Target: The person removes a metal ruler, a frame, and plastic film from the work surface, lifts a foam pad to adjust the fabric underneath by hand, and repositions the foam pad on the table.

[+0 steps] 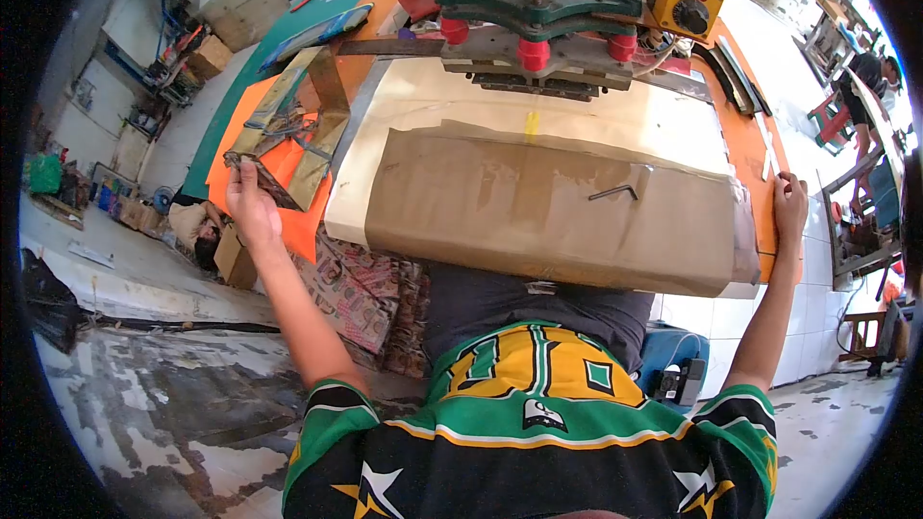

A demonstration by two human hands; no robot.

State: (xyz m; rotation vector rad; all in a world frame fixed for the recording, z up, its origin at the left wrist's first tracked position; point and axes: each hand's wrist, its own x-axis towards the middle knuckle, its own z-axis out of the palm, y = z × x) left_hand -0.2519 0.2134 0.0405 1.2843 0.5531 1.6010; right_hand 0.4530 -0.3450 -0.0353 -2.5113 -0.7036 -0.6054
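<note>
At the left, my left hand (pixel 254 206) is closed on the near corner of a shallow tape-covered tray (pixel 312 173), its thumb on top. Small metal parts and wires (pixel 293 130) lie in the tray; I cannot make out each one. My right hand (pixel 790 204) is at the right side of the orange tabletop (pixel 750 149), fingers curled over its edge beside a thin white strip (pixel 766 146). Between my hands, a brown taped pad (pixel 538 216) covers the front of a cream board (pixel 413 86). A hex key (pixel 613 192) lies on the pad.
A press head (pixel 538 14) with yellow knobs and red fittings stands over the board's back. A yellow control box (pixel 685 0) with a black dial is beside it. Orange sheets (pixel 303 231) lie under the tray. Other people (pixel 865 86) are at the far right and lower left.
</note>
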